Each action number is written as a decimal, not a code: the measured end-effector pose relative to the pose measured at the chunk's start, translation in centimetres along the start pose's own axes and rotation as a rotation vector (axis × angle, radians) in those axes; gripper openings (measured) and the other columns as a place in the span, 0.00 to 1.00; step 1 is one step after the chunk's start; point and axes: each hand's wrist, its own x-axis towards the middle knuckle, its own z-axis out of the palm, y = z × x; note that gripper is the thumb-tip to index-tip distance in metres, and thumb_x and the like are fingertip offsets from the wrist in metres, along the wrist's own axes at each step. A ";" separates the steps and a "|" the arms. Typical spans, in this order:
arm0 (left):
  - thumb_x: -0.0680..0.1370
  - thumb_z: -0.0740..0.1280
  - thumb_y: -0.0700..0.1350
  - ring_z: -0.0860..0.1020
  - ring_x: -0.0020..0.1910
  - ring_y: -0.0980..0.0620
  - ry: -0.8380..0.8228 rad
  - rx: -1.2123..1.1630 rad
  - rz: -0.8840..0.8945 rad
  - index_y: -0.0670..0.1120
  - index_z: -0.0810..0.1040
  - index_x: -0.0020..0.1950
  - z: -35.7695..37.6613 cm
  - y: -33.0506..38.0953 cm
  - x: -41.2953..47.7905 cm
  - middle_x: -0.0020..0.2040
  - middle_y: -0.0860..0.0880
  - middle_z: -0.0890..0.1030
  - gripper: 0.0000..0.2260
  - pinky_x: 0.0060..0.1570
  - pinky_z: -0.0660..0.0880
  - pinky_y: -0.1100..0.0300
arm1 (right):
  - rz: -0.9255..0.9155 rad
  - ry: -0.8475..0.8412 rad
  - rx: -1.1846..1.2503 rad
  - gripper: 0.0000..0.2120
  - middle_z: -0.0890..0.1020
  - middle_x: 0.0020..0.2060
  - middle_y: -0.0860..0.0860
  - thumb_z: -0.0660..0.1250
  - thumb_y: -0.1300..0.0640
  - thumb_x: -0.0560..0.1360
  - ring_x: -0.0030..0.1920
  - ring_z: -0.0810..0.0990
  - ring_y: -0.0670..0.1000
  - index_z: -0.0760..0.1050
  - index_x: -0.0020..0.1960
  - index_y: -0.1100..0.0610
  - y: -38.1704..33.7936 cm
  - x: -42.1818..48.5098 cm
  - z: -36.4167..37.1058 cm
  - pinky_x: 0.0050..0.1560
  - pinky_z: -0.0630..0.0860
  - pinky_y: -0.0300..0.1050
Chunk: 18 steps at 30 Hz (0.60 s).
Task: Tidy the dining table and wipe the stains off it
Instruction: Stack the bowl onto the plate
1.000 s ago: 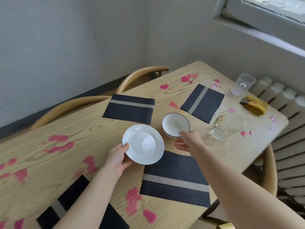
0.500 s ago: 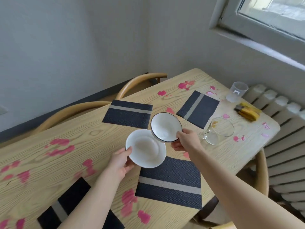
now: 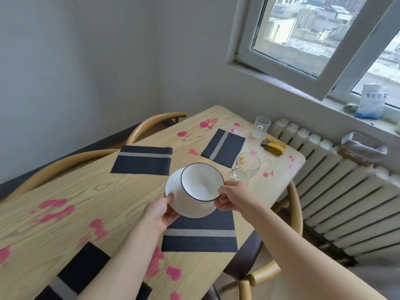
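Centre frame, my left hand [image 3: 160, 211] grips the white plate [image 3: 190, 207] by its edge. My right hand [image 3: 233, 195] pinches the black-rimmed bowl [image 3: 201, 182] over it; I can't tell if they touch. I judge tidying barely begun: glass mug [image 3: 246, 165], plastic cup [image 3: 260, 126], banana peel [image 3: 273, 146], placemats [image 3: 142, 160] and unwiped pink stains [image 3: 54, 211] cover the table [image 3: 97, 191].

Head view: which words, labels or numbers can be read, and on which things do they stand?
white packet on the windowsill: a line of blue characters, too blurred to read.
clear cup: a small white mark, too small to read.
No other text shows.
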 end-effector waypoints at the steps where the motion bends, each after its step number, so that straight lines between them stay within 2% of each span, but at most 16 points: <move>1: 0.81 0.61 0.38 0.75 0.42 0.46 -0.017 0.004 -0.012 0.42 0.75 0.59 0.4 -0.3 -0.4 0.46 0.42 0.77 0.09 0.44 0.76 0.50 | 0.001 0.003 0.012 0.11 0.72 0.18 0.48 0.59 0.70 0.74 0.21 0.73 0.48 0.69 0.35 0.59 0.3 -0.7 -0.5 0.24 0.71 0.38; 4: 0.80 0.61 0.38 0.76 0.44 0.45 -0.060 0.025 -0.036 0.42 0.74 0.60 1.3 -1.2 -1.3 0.46 0.42 0.77 0.09 0.45 0.76 0.49 | -0.010 0.030 0.025 0.13 0.68 0.20 0.49 0.61 0.69 0.75 0.20 0.71 0.47 0.66 0.34 0.58 0.9 -2.0 -1.5 0.24 0.70 0.37; 6: 0.80 0.62 0.38 0.76 0.48 0.43 -0.079 0.026 -0.056 0.41 0.74 0.61 2.2 -2.1 -2.1 0.46 0.42 0.78 0.10 0.48 0.74 0.49 | -0.025 0.050 0.021 0.09 0.70 0.23 0.51 0.63 0.66 0.75 0.22 0.74 0.47 0.70 0.37 0.59 1.4 -2.7 -2.8 0.28 0.74 0.38; 8: 0.80 0.62 0.38 0.76 0.48 0.43 -0.085 0.016 -0.073 0.40 0.74 0.61 3.0 -2.6 -2.8 0.46 0.41 0.78 0.10 0.46 0.76 0.49 | -0.031 0.052 0.024 0.04 0.75 0.25 0.53 0.65 0.62 0.76 0.25 0.76 0.48 0.74 0.43 0.61 1.7 -2.9 -4.1 0.29 0.75 0.39; 12: 0.79 0.62 0.37 0.77 0.44 0.44 -0.096 0.018 -0.074 0.41 0.74 0.59 5.8 -3.1 -3.7 0.46 0.41 0.78 0.08 0.38 0.79 0.51 | -0.078 0.107 0.035 0.12 0.80 0.27 0.55 0.64 0.52 0.79 0.24 0.76 0.48 0.76 0.56 0.58 1.3 -2.2 -7.7 0.26 0.75 0.39; 16: 0.79 0.64 0.37 0.76 0.46 0.43 -0.090 0.007 -0.021 0.41 0.74 0.59 9.8 -3.4 -3.4 0.49 0.40 0.78 0.10 0.37 0.77 0.51 | -0.157 0.283 -0.048 0.12 0.81 0.32 0.54 0.62 0.55 0.79 0.29 0.78 0.49 0.79 0.55 0.61 1.7 -0.7 -12.4 0.30 0.76 0.39; 18: 0.79 0.63 0.37 0.76 0.47 0.43 -0.091 -0.009 -0.002 0.41 0.75 0.59 12.4 -3.9 -3.3 0.49 0.40 0.78 0.09 0.38 0.76 0.51 | -0.141 0.279 -0.091 0.11 0.81 0.36 0.53 0.62 0.56 0.79 0.32 0.79 0.49 0.78 0.55 0.61 1.8 0.3 -15.2 0.30 0.75 0.38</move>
